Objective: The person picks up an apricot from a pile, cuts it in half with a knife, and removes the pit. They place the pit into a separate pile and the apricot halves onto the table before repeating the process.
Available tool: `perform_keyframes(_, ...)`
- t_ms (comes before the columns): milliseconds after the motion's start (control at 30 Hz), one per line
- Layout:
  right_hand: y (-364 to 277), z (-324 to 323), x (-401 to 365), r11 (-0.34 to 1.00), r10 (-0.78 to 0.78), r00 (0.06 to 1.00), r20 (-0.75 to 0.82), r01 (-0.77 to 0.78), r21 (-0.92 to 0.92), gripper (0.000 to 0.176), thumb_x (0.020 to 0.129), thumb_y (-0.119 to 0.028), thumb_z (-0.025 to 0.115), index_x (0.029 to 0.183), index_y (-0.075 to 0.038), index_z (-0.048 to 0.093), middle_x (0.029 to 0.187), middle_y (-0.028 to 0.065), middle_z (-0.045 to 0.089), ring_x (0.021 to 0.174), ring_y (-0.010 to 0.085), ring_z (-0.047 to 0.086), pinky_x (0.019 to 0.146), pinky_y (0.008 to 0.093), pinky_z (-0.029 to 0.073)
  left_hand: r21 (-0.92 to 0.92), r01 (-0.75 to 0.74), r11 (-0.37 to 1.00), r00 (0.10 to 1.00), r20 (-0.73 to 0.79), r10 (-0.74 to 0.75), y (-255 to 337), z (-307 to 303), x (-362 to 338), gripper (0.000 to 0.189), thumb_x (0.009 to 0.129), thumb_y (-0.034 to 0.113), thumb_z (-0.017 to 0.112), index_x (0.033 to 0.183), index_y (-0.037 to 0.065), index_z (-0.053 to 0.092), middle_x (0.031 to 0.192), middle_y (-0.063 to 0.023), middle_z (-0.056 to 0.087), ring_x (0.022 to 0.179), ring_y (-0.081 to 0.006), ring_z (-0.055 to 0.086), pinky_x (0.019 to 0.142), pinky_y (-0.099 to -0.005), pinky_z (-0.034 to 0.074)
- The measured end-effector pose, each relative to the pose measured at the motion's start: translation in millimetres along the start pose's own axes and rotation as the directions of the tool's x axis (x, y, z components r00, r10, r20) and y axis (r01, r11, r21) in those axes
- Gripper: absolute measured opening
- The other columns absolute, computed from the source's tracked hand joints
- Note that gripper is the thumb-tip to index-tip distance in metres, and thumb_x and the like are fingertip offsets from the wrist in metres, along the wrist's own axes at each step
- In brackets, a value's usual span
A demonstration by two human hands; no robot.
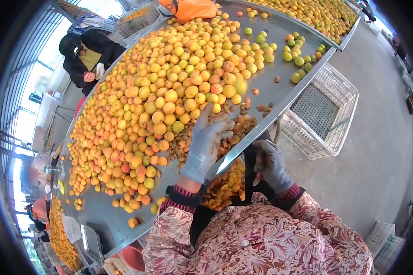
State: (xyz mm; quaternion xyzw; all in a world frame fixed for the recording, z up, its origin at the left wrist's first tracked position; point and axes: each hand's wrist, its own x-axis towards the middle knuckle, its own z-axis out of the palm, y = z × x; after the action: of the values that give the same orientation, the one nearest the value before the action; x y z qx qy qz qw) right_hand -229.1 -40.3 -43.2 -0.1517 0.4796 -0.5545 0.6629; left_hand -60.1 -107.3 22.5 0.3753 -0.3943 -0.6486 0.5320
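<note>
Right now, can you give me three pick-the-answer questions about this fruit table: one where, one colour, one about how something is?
1. Where is the white crate? A on the floor beside the table; B on a shelf; C in the person's arms.
2. What colour gloves cover the left hand and right hand? A red; B grey; C green.
3. How is the crate? A full of fruit; B tipped over; C empty.
Answers: 1 A, it stands on the floor past the table's edge. 2 B, both gloves are grey. 3 C, its mesh bottom shows bare.
</note>
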Motion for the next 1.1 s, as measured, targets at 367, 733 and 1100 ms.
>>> perform_keyframes(367,19.5,3.6,15.1,0.783,-0.386,0.849,0.362,0.509,-0.357,0.022,0.089,-0.016,0.045,0.101,-0.001,0.056,0.056,0.001,0.041,0.041,0.0096,0.04,0.037,0.0237,0.034,0.521,0.169,0.837,0.745,-0.623,0.237,40.5,-161.6,-167.0,0.025,0.084,0.008,0.049,0.105,-0.001,0.059,0.082,-0.008,0.064,0.063,-0.0105,0.058,0.058,-0.0209,0.045)
perform_keyframes(733,26.0,51.6,-3.1,0.986,0.002,0.951,0.311,0.051,-0.162,0.029,0.091,-0.024,0.046,0.094,0.002,0.058,0.051,-0.0019,0.038,0.036,0.0076,0.034,0.035,0.0225,0.033,0.749,0.662,0.035,0.748,-0.663,0.038,8.0,-227.2,-207.5,0.039,0.076,0.025,0.059,0.112,0.012,0.057,0.091,-0.0152,0.063,0.085,-0.0302,0.061,0.076,-0.0373,0.047)
perform_keyframes(1100,25.3,59.7,-13.2,0.929,0.005,0.938,0.347,0.124,-0.349,0.031,0.093,-0.025,0.042,0.092,0.001,0.058,0.051,-0.0007,0.041,0.037,0.0071,0.037,0.037,0.0213,0.033,0.445,0.076,0.892,0.821,-0.535,0.197,26.0,-198.6,-221.0,0.049,0.071,0.0,0.058,0.12,-0.001,0.049,0.118,-0.0175,0.054,0.104,-0.0269,0.055,0.088,-0.0374,0.045)
